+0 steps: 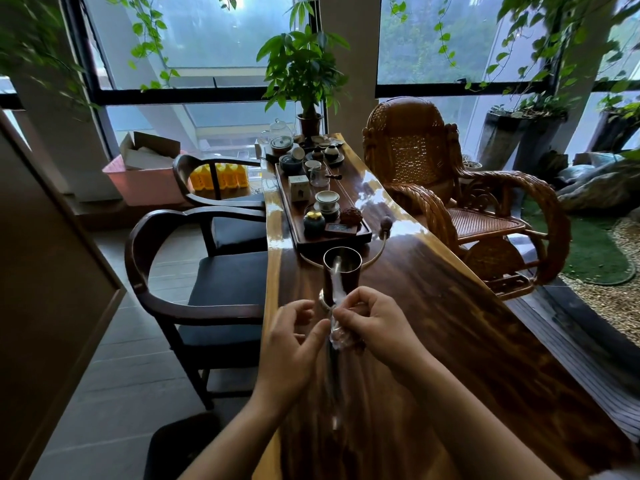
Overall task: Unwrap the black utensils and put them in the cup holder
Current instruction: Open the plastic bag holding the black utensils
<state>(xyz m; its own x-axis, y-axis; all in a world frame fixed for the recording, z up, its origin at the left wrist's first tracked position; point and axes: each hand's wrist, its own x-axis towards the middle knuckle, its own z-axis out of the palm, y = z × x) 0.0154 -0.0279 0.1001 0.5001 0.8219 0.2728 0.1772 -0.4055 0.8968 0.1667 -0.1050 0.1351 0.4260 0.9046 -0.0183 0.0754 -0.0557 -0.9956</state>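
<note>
The left hand (291, 344) is half curled, thumb against the wrapper (341, 336); whether it grips cannot be told. The blurred utensil (334, 375) is kept near the cup (343, 268). Bunched wrapper is pinched by the right hand (379, 327), likely for stripping.

Left hand (291, 341), right hand (377, 327) bare; forearms (460, 410) bare; pale scrap bottom-right, possibly sleeve (623, 475).
</note>
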